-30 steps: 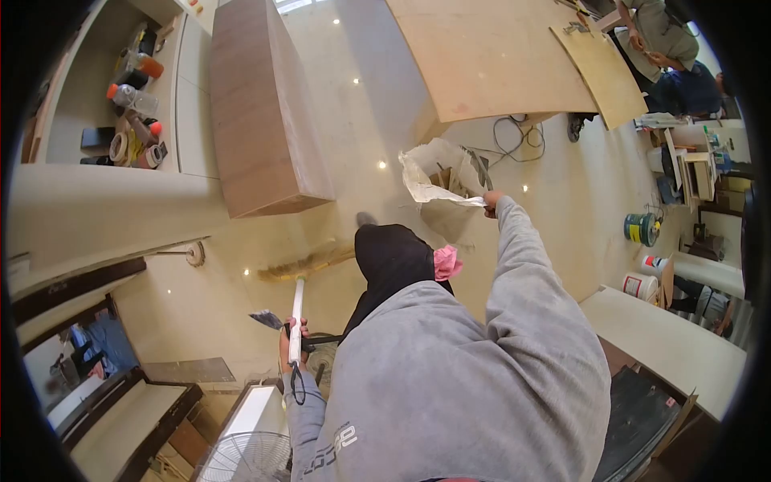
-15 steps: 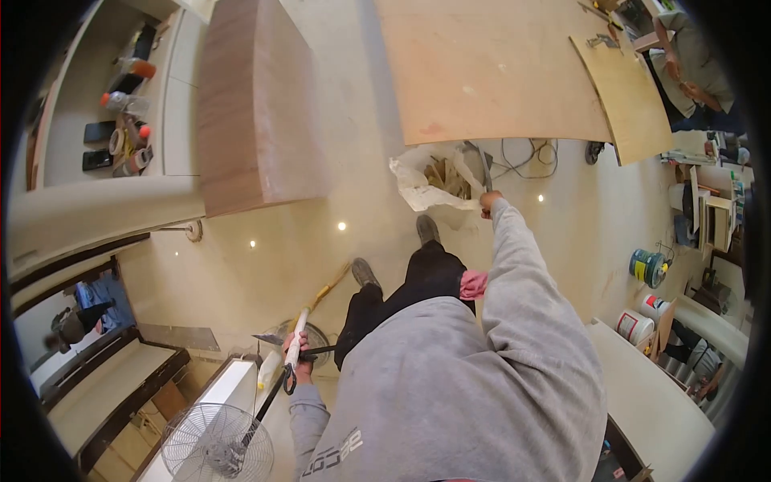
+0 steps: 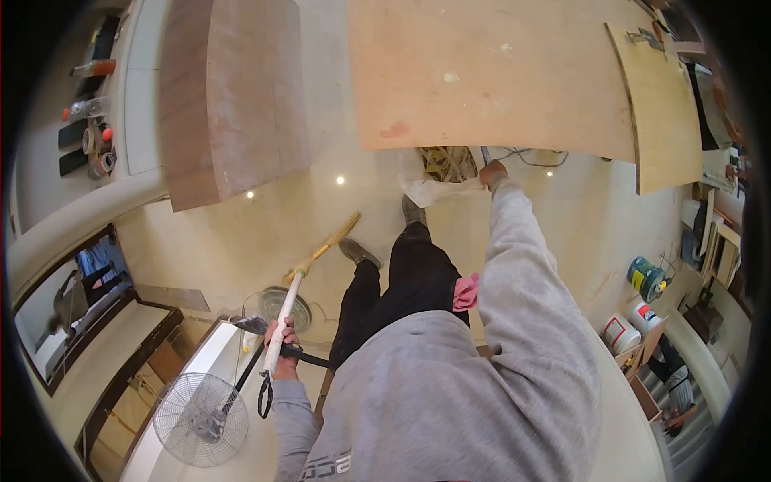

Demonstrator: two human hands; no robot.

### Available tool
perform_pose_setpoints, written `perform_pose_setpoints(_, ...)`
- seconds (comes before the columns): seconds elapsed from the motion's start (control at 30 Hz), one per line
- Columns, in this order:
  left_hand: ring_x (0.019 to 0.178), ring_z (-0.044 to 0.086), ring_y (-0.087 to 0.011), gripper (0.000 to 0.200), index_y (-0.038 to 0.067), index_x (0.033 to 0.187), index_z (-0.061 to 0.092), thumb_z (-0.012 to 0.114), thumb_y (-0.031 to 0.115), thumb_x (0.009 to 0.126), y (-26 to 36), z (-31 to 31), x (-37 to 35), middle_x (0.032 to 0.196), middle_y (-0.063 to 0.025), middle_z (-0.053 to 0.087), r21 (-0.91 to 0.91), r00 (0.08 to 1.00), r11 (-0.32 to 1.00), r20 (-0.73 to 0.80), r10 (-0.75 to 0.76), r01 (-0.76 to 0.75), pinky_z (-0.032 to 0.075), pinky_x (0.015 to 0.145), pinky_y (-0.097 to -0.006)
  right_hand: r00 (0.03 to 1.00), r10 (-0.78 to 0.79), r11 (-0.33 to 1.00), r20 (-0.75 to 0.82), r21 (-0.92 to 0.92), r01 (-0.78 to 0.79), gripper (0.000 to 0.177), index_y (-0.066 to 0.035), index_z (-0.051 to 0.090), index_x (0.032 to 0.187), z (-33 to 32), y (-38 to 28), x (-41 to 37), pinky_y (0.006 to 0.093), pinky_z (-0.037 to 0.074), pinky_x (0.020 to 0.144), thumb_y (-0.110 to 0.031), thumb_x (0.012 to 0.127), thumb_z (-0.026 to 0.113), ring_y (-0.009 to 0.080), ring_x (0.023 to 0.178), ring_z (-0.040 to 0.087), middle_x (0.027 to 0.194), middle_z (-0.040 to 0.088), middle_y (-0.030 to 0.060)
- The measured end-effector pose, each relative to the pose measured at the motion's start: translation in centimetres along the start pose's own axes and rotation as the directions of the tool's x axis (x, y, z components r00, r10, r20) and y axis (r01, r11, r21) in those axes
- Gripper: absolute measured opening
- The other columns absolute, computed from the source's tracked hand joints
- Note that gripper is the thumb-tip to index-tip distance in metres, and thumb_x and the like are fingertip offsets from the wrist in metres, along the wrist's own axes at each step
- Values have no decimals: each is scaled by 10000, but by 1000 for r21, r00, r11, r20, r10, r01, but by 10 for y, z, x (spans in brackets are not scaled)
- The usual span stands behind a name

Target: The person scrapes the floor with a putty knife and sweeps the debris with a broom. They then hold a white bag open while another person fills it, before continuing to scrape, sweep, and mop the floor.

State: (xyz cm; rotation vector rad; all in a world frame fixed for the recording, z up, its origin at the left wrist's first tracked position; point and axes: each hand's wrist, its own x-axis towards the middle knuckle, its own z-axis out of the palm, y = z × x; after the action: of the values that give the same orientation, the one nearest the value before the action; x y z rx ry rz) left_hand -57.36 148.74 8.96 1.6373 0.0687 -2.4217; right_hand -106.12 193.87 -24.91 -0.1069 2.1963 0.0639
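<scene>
My left hand point(image 3: 284, 347) is closed around the white handle of a broom point(image 3: 283, 320), whose yellow bristle end points away over the floor. A black strap or bar point(image 3: 309, 356) crosses beside these fingers. My right hand point(image 3: 492, 173) grips a grey handle point(image 3: 485, 155) at the edge of a white sack point(image 3: 434, 189); what the handle belongs to is hidden under the board. Wood scraps point(image 3: 450, 163) fill the sack, partly covered by the large plywood sheet point(image 3: 490, 88). A pink cloth point(image 3: 465, 292) hangs at my right hip.
A standing fan point(image 3: 201, 419) is at lower left, its round base point(image 3: 285, 307) near the broom. A brown wooden box point(image 3: 257, 96) stands at upper left. Buckets point(image 3: 621, 332) and a blue-green container point(image 3: 647, 278) stand at right. Another person point(image 3: 675, 381) is beyond them.
The view has shifted, and the plywood now covers more of the sack. The grey pan-like part seen over the sack is now out of sight. Both hands keep their grip.
</scene>
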Motion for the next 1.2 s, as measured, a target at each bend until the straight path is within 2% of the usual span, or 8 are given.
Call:
perform_pose_setpoints(0.27,613,552,-141,167,137,1021,463,588,141,912,-30,38,16,940,-155,548,177,993,984,-107,55,-35,485,445,-223,970,240,912,36,336,-238,557,23,514,1267,-35,-12,6,371,487,928,-400,906,487,326,1125,584,1279,561,195)
perform_pose_setpoints(0.43,619,555,-140,158,123,1010,467,589,144,912,-32,46,18,940,-156,549,259,995,965,-75,68,-47,484,446,-219,950,203,957,-237,255,-141,432,-150,521,1308,-28,-1,22,413,456,968,-331,919,474,327,1176,546,1348,516,137)
perform_pose_setpoints(0.57,623,557,-139,165,119,1007,463,595,145,911,-35,52,20,928,-151,549,278,996,960,-61,58,-39,482,445,-218,866,161,906,-473,420,61,486,-57,530,1270,-6,39,32,413,465,952,-385,914,494,347,1146,562,1312,530,196)
perform_pose_setpoints(0.73,639,570,-157,293,12,1131,399,545,186,946,-31,44,30,949,-167,532,287,1000,958,-5,24,-21,503,467,-243,862,500,685,-82,647,-335,547,81,538,1139,-13,94,-4,416,530,555,-402,885,558,312,622,667,878,675,227)
perform_pose_setpoints(0.87,622,558,-132,171,143,995,456,600,137,904,-35,55,31,918,-135,550,323,999,946,-28,23,-12,475,450,-209,708,633,696,-312,630,-345,355,54,651,923,16,139,-47,405,530,555,-292,860,600,303,612,666,748,669,206)
perform_pose_setpoints(1.07,608,553,-125,166,133,988,454,597,137,904,-37,53,37,915,-127,548,357,1000,934,19,22,-28,481,447,-203,799,593,734,-104,478,-482,250,52,668,911,23,178,-126,387,540,625,-163,821,577,308,716,688,811,683,219)
perform_pose_setpoints(1.13,618,563,-141,140,119,982,462,581,155,919,-36,50,41,928,-149,549,350,1000,937,28,10,-20,491,451,-219,846,520,789,116,314,-528,344,10,657,1075,22,175,-140,373,497,910,-181,798,585,311,1100,608,1169,623,206)
perform_pose_setpoints(1.2,627,573,-156,125,104,976,470,566,173,935,-37,49,43,941,-171,550,345,999,939,32,1,-12,501,456,-236,856,497,825,145,228,-517,347,2,658,1084,17,163,-152,368,497,911,-178,795,592,308,1104,606,1170,625,200)
